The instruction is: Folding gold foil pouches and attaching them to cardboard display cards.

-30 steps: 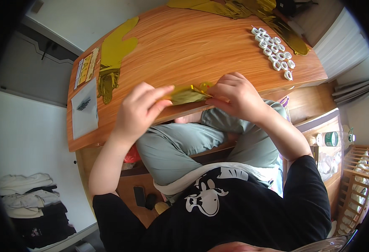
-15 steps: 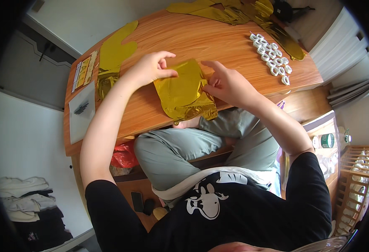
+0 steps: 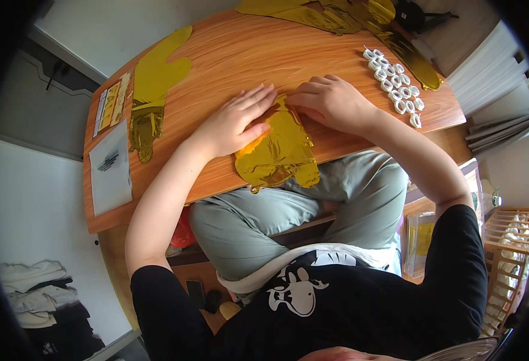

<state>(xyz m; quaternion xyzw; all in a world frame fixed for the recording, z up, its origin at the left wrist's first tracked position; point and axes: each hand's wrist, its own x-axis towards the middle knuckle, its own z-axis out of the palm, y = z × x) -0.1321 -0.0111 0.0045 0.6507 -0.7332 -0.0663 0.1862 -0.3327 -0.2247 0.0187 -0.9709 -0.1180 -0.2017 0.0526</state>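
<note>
A flat, folded gold foil balloon point(image 3: 282, 147) lies at the table's near edge, its lower end hanging over the edge above my lap. My left hand point(image 3: 234, 123) rests on its left side with the fingers stretched out together and the thumb on the foil. At the balloon's upper right edge, my right hand point(image 3: 330, 103) has its fingers curled in and closed on the foil; the fingertips are partly hidden.
Another flat gold balloon point(image 3: 159, 78) lies at the table's left, beside printed cards point(image 3: 111, 105) and a white sheet point(image 3: 111, 171). More gold foil point(image 3: 312, 15) spreads along the far edge. Several small white ribbon coils point(image 3: 395, 80) sit at the right.
Both hands have come down from holding the foil raised. The balloon now lies flatter, with my left hand spread on it and my right hand at its upper edge.
</note>
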